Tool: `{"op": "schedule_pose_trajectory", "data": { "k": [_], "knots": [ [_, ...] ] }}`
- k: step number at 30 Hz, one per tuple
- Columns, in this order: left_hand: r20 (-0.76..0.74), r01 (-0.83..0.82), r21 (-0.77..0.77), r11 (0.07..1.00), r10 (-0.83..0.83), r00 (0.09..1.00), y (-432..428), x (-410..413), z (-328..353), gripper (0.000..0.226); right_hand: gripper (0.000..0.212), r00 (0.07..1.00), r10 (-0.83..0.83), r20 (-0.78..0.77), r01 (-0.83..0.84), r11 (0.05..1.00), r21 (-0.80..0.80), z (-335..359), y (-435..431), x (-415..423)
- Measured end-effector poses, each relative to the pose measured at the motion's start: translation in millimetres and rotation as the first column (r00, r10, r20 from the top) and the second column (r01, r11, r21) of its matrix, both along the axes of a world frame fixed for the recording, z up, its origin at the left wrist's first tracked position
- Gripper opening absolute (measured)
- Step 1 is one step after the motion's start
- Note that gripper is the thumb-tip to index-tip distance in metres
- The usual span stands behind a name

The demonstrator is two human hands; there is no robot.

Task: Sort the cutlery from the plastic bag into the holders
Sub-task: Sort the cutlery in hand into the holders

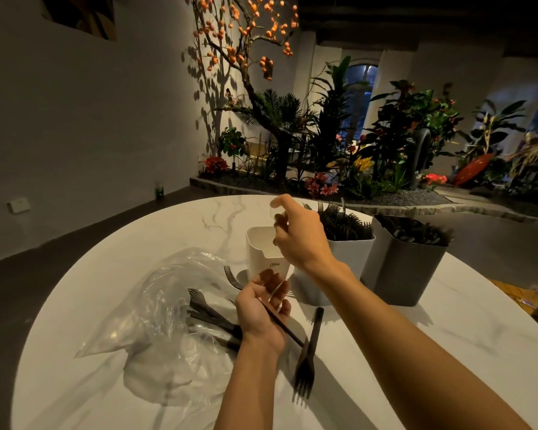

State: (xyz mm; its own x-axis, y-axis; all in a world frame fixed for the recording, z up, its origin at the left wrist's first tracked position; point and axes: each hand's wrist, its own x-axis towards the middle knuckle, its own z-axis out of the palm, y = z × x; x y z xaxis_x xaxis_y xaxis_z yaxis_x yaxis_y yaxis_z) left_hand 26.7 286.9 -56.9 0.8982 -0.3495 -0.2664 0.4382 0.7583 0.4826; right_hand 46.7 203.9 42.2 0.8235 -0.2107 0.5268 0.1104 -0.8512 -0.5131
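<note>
Mid-sorting. Right hand (295, 234) above white holder (266, 252), fingers loosely curled, apparently empty. Left hand (263, 308) holds black utensil (281, 324). Next probably: drop utensil into matching holder.

The right hand (295, 234) covers the far right rim of the white holder (261, 252), so whatever lies inside it cannot be made out. Its curled fingertips seem to pinch something clear, too faint to identify. The left hand (263, 308) hides the upper end of the thin black utensil (288, 328) it holds, so its type is unclear. Inside the plastic bag (156, 308) the dark cutlery blurs together behind crinkled film; the pieces cannot be counted. Contents of the dark grey holder (401, 268) are lost in shadow. The worktop (75, 383) is cut off by the lower edge, as are both forearms.
</note>
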Motion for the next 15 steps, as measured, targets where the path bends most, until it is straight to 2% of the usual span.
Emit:
{"op": "schedule_pose_trajectory", "data": {
  "k": [2,4,8,10,13,15],
  "knots": [
    [-0.011,-0.005,-0.009,1.0,0.005,1.0,-1.2,-0.1,0.6,0.033,0.025,0.999,-0.021,0.032,0.019,0.999,0.05,-10.0,-4.4,9.5],
    [-0.004,-0.009,0.0,1.0,0.009,1.0,-2.4,0.0,-0.1,0.032,0.025,0.999,-0.045,0.004,0.045,0.998,0.054,-18.9,-8.7,15.6],
    [0.016,0.001,0.047,0.999,-0.002,1.0,-4.7,-2.2,-0.7,0.033,0.039,0.979,-0.053,-0.196,0.035,0.995,-0.095,-26.5,-11.5,13.1],
    [0.023,0.005,0.063,0.998,-0.007,1.0,-5.0,-3.3,-0.9,0.034,0.046,0.983,-0.018,-0.18,0.004,0.997,-0.079,-24.1,-11.6,6.5],
    [0.029,0.006,0.071,0.997,-0.009,1.0,-4.0,-1.0,-2.8,0.034,0.03,0.997,0.039,-0.072,-0.045,0.996,-0.081,-12.0,-12.7,-10.5],
    [0.041,0.011,0.078,0.997,-0.014,0.999,-4.1,1.0,-3.4,0.034,0.021,0.976,0.098,-0.194,-0.129,0.98,-0.153,-3.4,-16.7,-29.4]
  ]
}}
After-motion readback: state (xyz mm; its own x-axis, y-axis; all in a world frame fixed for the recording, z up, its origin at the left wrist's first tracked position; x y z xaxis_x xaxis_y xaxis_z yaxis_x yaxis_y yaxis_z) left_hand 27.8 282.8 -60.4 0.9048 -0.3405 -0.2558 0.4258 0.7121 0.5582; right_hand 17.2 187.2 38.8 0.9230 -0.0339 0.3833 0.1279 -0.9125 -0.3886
